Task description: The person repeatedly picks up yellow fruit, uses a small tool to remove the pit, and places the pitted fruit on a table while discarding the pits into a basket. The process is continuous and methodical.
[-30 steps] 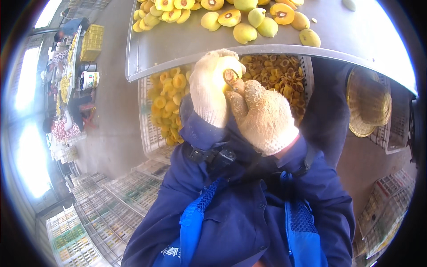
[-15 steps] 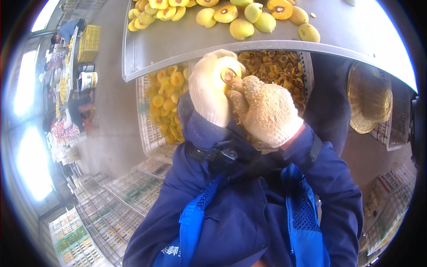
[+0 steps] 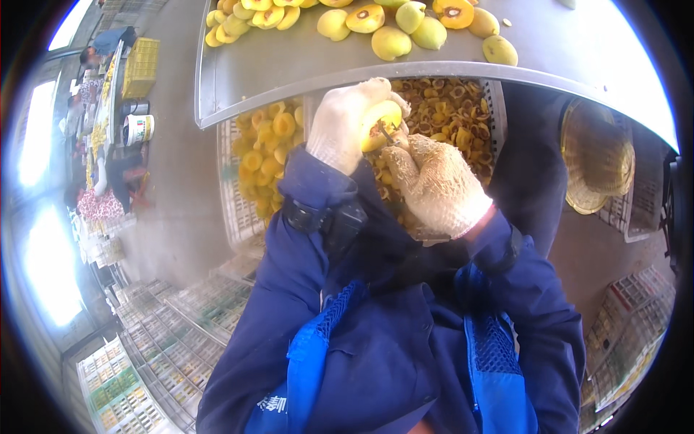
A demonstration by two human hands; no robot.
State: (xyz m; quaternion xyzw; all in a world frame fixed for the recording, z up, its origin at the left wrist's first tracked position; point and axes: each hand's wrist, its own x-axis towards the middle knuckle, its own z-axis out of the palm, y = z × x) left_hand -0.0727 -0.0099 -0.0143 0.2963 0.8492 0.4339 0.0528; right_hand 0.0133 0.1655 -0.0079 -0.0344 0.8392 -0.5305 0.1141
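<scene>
Peach half [image 3: 389, 113] in your left hand [image 3: 344, 119], fingers curled round it; your right hand [image 3: 444, 181] grips a thin dark tool [image 3: 387, 134], tip at the reddish centre (too small to tell if fully cored). Below, already done: hollowed halves [image 3: 264, 155] in the left crate [image 3: 232, 206], scraps [image 3: 463, 119] in the right crate [image 3: 497, 108]. Yet uncored: brown-centred halves [image 3: 365, 18] ahead on the bench [image 3: 289, 69].

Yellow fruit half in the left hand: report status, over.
Left hand clasping yellow fruit half. Right hand gripping slim tool, tip at cut face. Metal table just ahead; nothing seen blocking tool.
</scene>
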